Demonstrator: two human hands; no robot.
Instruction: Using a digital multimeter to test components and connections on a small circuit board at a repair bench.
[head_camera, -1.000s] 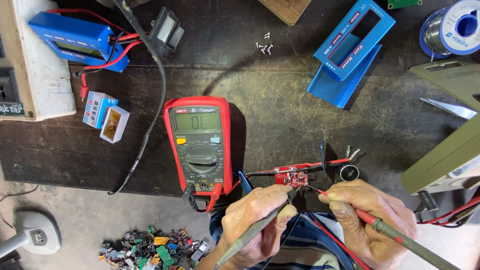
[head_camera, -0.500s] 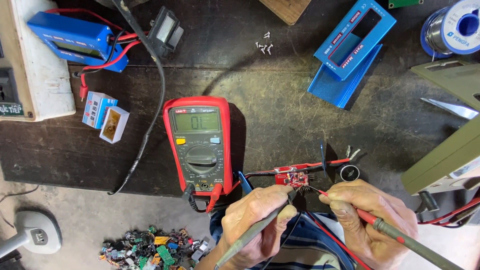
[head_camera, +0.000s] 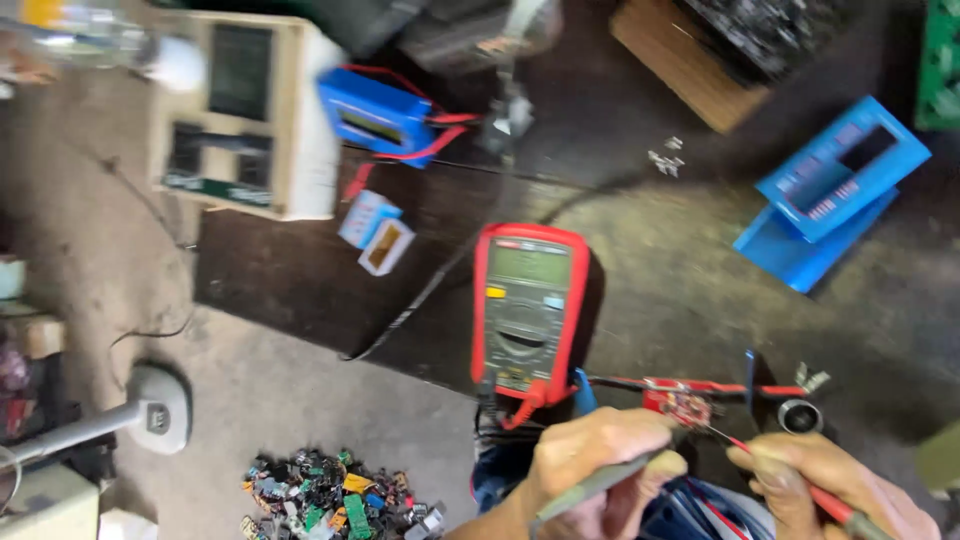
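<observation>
The left hand is curled shut around a dark probe, its grip tight on the handle, with the tip pointing up toward a small red circuit board. The right hand is likewise closed, its grip pinching a red probe whose thin metal tip reaches the board's lower right edge. The frame is blurred, so whether either tip actually touches the board cannot be told. The board lies on the dark counter, near its front edge, just above and between the 2 hands, with red wires running out from it to the left and right.

Just left of the board stands a red-cased multimeter with a grey face and a pale screen, its leads leaving from the bottom end. Right of the board sits a small round metal part. Further back on the right lies a blue plastic case, tilted, with a second blue piece under it. Behind the multimeter, a blue battery pack with red wires rests beside a cream-coloured box with dark panels. 2 small modules, 1 blue and white and 1 with a yellow face, lie just below that box. Down on the floor, left of the hands, is a heap of mixed small electronic parts.
</observation>
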